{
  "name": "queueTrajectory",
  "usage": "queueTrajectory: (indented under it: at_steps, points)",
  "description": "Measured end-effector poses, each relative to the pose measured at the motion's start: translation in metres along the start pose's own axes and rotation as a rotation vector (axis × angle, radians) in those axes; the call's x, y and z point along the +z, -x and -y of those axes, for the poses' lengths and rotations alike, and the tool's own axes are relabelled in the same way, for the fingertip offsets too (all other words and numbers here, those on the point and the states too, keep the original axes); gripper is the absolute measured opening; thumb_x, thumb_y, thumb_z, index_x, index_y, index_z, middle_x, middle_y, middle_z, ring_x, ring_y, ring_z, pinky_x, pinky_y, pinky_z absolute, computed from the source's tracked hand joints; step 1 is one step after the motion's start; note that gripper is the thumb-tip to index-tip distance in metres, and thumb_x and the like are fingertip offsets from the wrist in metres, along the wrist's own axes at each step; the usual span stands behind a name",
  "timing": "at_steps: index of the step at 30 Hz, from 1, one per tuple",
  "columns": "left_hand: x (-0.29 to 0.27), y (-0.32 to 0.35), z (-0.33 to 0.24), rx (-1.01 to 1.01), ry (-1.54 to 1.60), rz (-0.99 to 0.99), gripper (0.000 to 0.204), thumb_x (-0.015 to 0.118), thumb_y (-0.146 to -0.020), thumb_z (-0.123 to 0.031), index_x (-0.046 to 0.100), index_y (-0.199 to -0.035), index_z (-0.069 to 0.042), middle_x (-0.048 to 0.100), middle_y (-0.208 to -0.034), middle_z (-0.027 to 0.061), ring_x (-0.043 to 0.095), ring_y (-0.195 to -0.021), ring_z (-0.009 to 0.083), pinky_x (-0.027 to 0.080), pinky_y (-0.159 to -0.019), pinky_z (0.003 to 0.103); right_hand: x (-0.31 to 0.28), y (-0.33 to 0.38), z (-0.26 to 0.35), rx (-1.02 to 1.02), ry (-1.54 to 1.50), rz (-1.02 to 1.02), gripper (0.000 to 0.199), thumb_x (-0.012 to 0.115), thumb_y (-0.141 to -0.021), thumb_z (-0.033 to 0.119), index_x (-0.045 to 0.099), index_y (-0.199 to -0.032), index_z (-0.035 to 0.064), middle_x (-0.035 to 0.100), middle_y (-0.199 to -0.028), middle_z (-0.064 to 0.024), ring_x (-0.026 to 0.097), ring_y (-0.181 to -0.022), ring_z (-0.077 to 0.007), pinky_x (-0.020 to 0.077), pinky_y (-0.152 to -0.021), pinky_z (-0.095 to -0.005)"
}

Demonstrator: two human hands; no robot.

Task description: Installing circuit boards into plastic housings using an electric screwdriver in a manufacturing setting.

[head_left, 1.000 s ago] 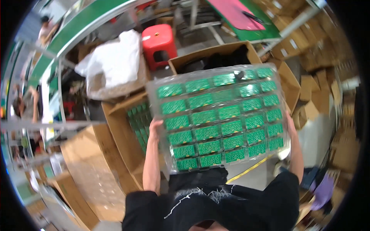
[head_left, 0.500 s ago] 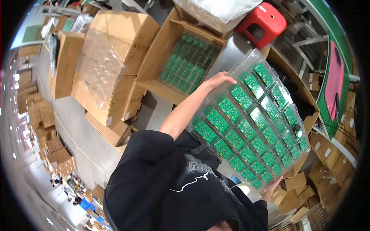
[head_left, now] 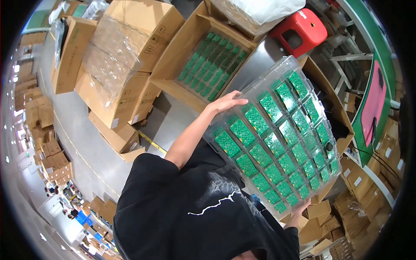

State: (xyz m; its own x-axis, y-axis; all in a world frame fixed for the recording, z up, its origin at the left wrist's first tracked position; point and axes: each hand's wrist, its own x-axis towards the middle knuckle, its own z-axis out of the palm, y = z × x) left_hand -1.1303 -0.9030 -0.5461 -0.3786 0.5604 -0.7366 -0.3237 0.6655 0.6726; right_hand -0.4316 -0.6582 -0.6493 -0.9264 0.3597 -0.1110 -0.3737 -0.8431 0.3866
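A clear plastic tray (head_left: pixel 284 65), its pockets filled with green circuit boards (head_left: pixel 273 108), is held tilted before me. It seems to be a stack of trays, judging by the layered edges. My left hand (head_left: pixel 229 102) grips the upper left edge, thumb on top and its other fingers mostly hidden. At the lower right edge, my right hand (head_left: pixel 299 209) supports the tray, fingers partly hidden beneath it. A small black round thing (head_left: pixel 329 146) shows near the tray's right edge. Beyond my left hand stands an open carton (head_left: pixel 173 93) with more trayed green boards (head_left: pixel 210 65) inside.
Another open carton (head_left: pixel 320 78) is partly hidden behind the tray. A red stool (head_left: pixel 303 30) stands at the back, beside a plastic-covered box (head_left: pixel 242 19). Stacked cartons (head_left: pixel 134 47) with a clear plastic sheet lie left. A green table (head_left: pixel 381 91) with a pink mat is at right.
The tray and both my hands have shifted a little left in view. My left hand has come slightly nearer, and the grip on the tray stays.
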Motion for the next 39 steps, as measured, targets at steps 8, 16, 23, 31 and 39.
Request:
queueTrajectory:
  at_steps: [8,16,23,31,39]
  points:
    - [0.006,0.017,-0.033,0.045,-0.08,-0.1,0.08,0.073,-0.068,-0.049,0.045,-0.117,0.008,0.052,-0.116,0.0225,0.051,-0.108,0.0272,0.037,-0.093,0.035,0.0,-0.045,-0.042,-0.377,1.067,-1.336,0.081,0.04,-0.089,0.062,0.019,-0.146,0.0089,0.021,-0.15,-0.0106,0.022,-0.136,-0.0269,0.0165,-0.111,-0.042]
    - [0.006,-0.005,-0.038,0.103,-0.132,-0.05,0.075,0.073,-0.067,-0.044,0.047,-0.115,0.007,0.054,-0.11,0.0194,0.051,-0.104,0.0265,0.038,-0.091,0.035,-0.009,-0.023,-0.056,-0.506,1.137,-1.216,0.081,0.042,-0.087,0.062,0.022,-0.145,0.0087,0.026,-0.148,-0.0111,0.026,-0.134,-0.0272,0.0202,-0.109,-0.0427]
    - [0.021,-0.042,-0.093,0.106,-0.269,0.101,0.064,0.072,-0.071,-0.041,0.048,-0.114,0.002,0.055,-0.107,0.0132,0.05,-0.099,0.0201,0.038,-0.089,0.033,-0.028,-0.007,-0.129,-0.725,0.921,-1.263,0.078,0.043,-0.09,0.059,0.026,-0.143,0.0053,0.035,-0.143,-0.0126,0.038,-0.128,-0.0291,0.0298,-0.106,-0.0424]
    - [0.015,-0.095,-0.095,-0.258,-0.098,0.324,0.064,0.066,-0.077,-0.036,0.043,-0.128,-0.005,0.051,-0.121,0.0121,0.051,-0.109,0.024,0.042,-0.094,0.038,-0.014,0.001,-0.138,-0.664,0.768,-1.164,0.072,0.043,-0.092,0.054,0.033,-0.14,0.0023,0.039,-0.141,-0.0109,0.04,-0.126,-0.0259,0.0307,-0.106,-0.0398]
    - [0.035,-0.163,-0.118,-0.39,-0.176,0.551,0.06,0.054,-0.087,-0.042,0.043,-0.13,-0.002,0.053,-0.127,0.0132,0.051,-0.113,0.0275,0.039,-0.1,0.043,0.007,0.028,-0.164,-0.76,0.729,-1.356,0.07,0.046,-0.091,0.055,0.037,-0.137,0.0025,0.05,-0.131,-0.0107,0.048,-0.119,-0.0221,0.0411,-0.097,-0.0376]
